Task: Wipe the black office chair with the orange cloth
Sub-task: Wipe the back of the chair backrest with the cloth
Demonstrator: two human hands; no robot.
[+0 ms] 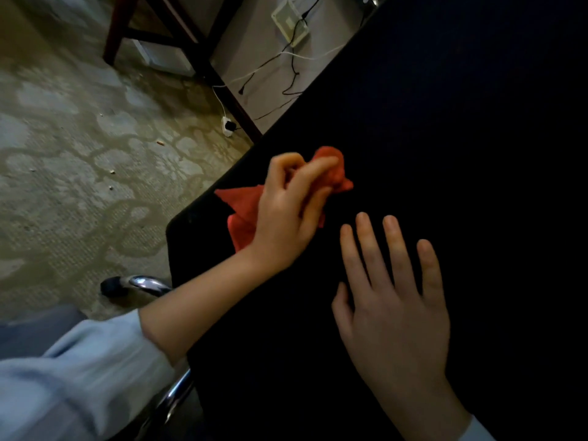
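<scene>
The black office chair [445,138] fills the right side of the head view as a broad dark surface. My left hand [286,214] grips the crumpled orange cloth [245,202] near the chair's left edge, fingers curled round it. Part of the cloth sticks out past my fingertips, and a corner hangs toward the edge. My right hand [394,300] lies flat on the black surface to the right of the cloth, fingers straight and spread, holding nothing.
Patterned carpet [79,154] covers the floor on the left. A chrome chair leg with a black caster [133,284] shows below the chair. Dark wooden furniture legs [191,36], a wall socket, a plug adapter [227,125] and loose cables lie at the top.
</scene>
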